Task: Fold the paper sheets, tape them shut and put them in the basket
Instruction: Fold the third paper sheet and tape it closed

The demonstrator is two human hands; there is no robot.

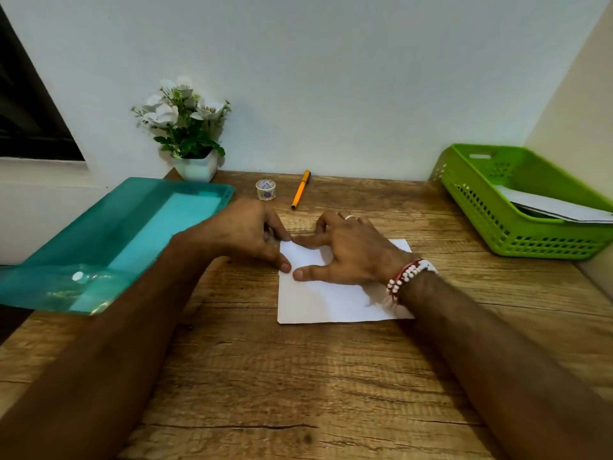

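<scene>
Wood-grain desk (298, 393) under paper sheet (331, 303); pale wall (331, 94) behind, corner right.

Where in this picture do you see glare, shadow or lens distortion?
Head view: a bright glare spot sits on the folder; the right hand casts a soft shadow on the paper; the wide lens slants the wall corner and stretches both forearms toward the lower corners; the flowers look slightly soft.

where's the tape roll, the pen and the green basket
tape roll (265, 189): head view, clear side wall
pen (300, 190): head view, middle of the orange barrel
green basket (547, 242): head view, near perforated wall
</scene>
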